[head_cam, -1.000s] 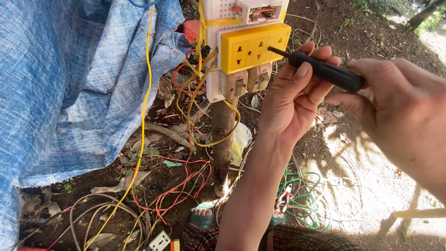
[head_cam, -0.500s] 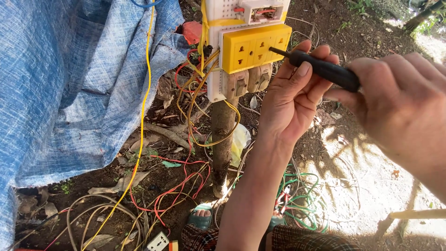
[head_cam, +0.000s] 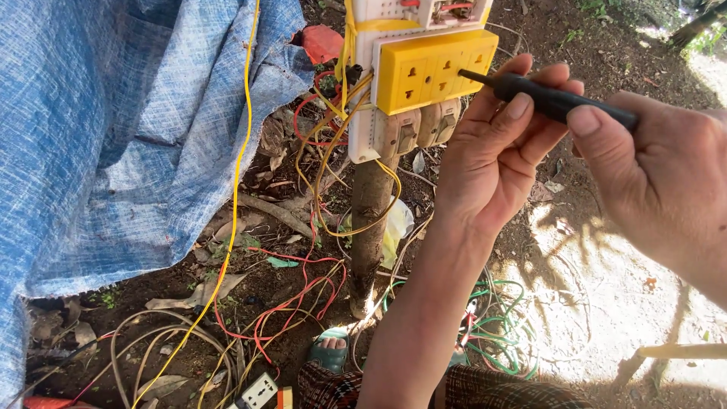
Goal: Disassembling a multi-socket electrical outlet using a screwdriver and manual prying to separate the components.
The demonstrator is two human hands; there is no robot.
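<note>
Nearest the camera, the right hand (head_cam: 666,189) enters from the right edge, its wrist cut off by the frame, and closes thumb and fingers round the rear of a black screwdriver (head_cam: 556,100). Just left of it, the left hand (head_cam: 496,155) rises on a forearm from the bottom edge, palm toward the viewer, fingertips pinching the front of the same handle; the handle's middle is hidden between the two grips. Beyond the left fingertips, the thin shaft meets the right end of a yellow socket block (head_cam: 433,70); the tip itself is too small to resolve. The block is fixed to a white board (head_cam: 363,113), whose top is cropped, bound to a wooden post (head_cam: 371,227). Below the left wrist lie tangled red and yellow wires (head_cam: 295,303) and green wire (head_cam: 503,326); a sandalled foot (head_cam: 331,350) is partly concealed. Far left of both hands hangs a blue tarpaulin (head_cam: 113,151).
</note>
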